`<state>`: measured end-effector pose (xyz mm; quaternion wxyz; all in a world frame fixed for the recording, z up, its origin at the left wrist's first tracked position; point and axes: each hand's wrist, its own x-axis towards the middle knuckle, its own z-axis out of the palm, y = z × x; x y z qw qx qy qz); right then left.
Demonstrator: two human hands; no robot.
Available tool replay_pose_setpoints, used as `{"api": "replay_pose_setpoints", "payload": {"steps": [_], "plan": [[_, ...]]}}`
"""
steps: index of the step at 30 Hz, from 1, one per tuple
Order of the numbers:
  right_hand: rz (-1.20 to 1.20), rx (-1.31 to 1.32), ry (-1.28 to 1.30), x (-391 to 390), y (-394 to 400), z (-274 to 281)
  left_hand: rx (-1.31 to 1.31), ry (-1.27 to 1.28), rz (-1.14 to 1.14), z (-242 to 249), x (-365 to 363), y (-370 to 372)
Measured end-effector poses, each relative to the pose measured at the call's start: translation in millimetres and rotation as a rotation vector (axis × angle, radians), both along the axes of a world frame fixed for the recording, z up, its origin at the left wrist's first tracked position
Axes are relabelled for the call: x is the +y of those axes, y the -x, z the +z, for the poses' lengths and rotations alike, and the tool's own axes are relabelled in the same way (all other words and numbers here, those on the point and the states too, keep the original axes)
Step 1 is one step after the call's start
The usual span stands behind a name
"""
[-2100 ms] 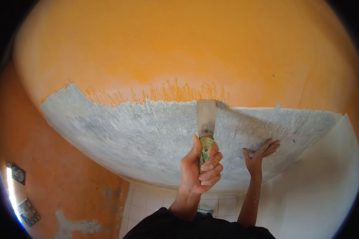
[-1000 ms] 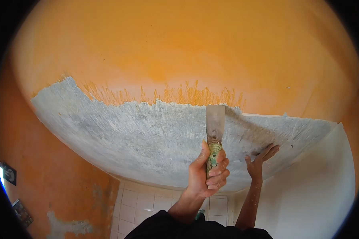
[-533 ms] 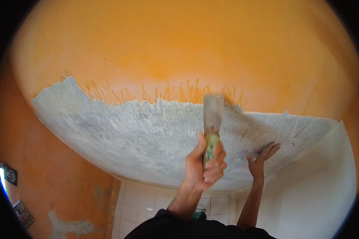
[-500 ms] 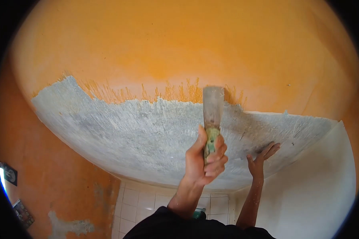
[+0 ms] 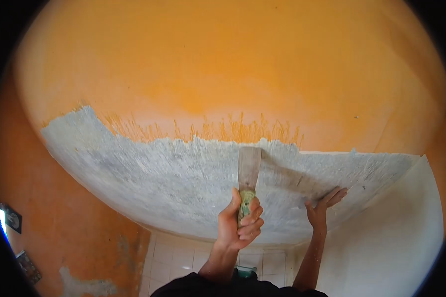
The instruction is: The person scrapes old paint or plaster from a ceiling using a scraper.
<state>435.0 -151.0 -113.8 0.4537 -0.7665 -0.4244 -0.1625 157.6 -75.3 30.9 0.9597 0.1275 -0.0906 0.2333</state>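
Observation:
My left hand (image 5: pixel 240 222) is wrapped around the worn, green-and-yellow handle of a putty knife (image 5: pixel 250 168), thumb along its left side. The flat metal blade points up, its wide end lying over the grey scraped surface just below the ragged edge of the orange paint (image 5: pixel 223 74). To the right, my right hand (image 5: pixel 324 202) rests spread on the bare grey area (image 5: pixel 148 178), fingers pointing up and right and thumb out to the left. Nothing shows in it. Thin scratch marks (image 5: pixel 233 129) run upward into the paint along the border.
At the right, a white wall (image 5: pixel 396 218) meets the scraped one in a corner. Another orange wall (image 5: pixel 74 208), with patches of worn paint, stands at the left. Below are white floor tiles (image 5: pixel 173 255) and a green object (image 5: pixel 246 271), partly hidden by dark clothing.
My left hand has drawn the putty knife down, from over the orange paint edge onto the grey surface. My right hand stays spread on the wall. The view has tilted slightly up.

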Motion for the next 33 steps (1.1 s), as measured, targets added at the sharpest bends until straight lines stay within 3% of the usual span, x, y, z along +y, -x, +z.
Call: {"api": "replay_pose_setpoints", "payload": {"steps": [12,14,20,24,27,30,33], "plan": [[0.008,-0.003,-0.004,-2.3,8.7,3.3,-0.025,0.037,-0.047,23.4,-9.0,3.1],[0.020,-0.012,0.004,-4.0,7.6,3.5,-0.015,0.060,-0.036,10.1,-10.1,4.4],[0.024,0.034,-0.213,1.3,38.4,30.1,-0.037,0.018,-0.042,20.1,-6.4,2.5],[0.014,-0.095,-0.114,14.8,60.9,24.5,-0.011,-0.003,-0.002,14.0,-7.4,-0.6],[-0.016,-0.046,-0.047,20.3,60.1,17.4,-0.072,0.019,-0.098,35.7,-10.4,7.2],[0.006,-0.035,-0.034,20.8,56.7,14.9,0.055,0.050,0.014,14.6,-12.7,1.7],[0.003,-0.058,-0.014,21.6,53.2,10.9,0.004,-0.072,0.000,28.7,-7.4,-1.4]]}}
